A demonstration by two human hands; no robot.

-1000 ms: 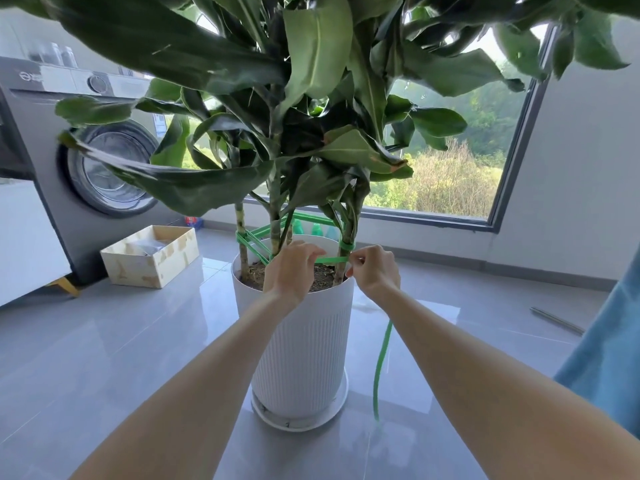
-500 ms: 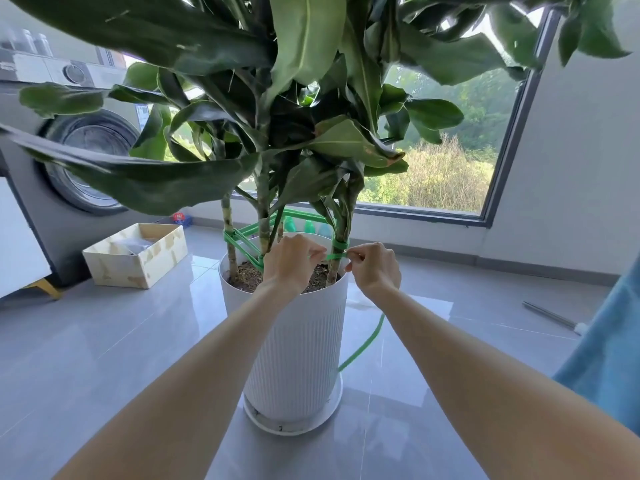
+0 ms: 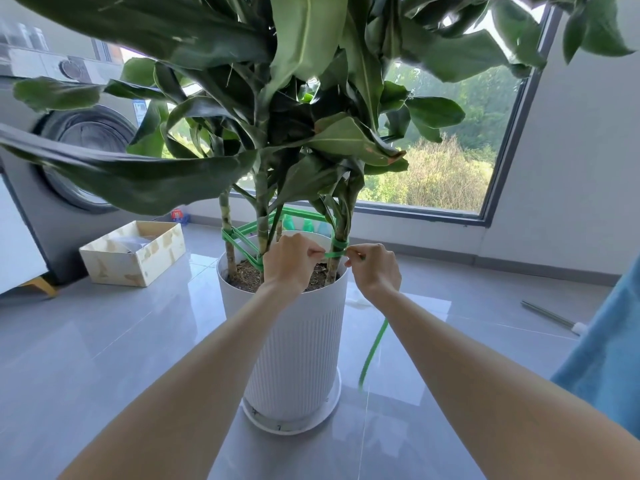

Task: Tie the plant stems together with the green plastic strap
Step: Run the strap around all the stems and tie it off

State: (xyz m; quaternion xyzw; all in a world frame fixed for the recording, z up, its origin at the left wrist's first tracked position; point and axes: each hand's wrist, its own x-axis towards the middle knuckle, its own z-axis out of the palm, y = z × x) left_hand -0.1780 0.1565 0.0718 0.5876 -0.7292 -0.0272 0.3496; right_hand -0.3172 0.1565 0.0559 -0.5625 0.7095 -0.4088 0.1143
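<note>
Strap (image 3: 334, 253) taut between both | left hand (image 3: 289, 263) pinches it | right hand (image 3: 375, 270) pinches it

The strap (image 3: 335, 253) looks like thin, smooth green plastic with a slight sheen. The pot (image 3: 294, 358) is white, matt and finely ribbed, seemingly plastic. The soil (image 3: 247, 275) in it is dark, rough and crumbly. The leaves (image 3: 304, 36) are waxy and glossy. The floor (image 3: 121, 341) under the pot is polished grey tile, mirror-shiny. Left of the pot, the box (image 3: 138, 265) is pale, matt and patchy. Right of the pot, the cloth (image 3: 609, 358) is soft and blue, and the rod (image 3: 550, 315) looks like dull metal.
</note>
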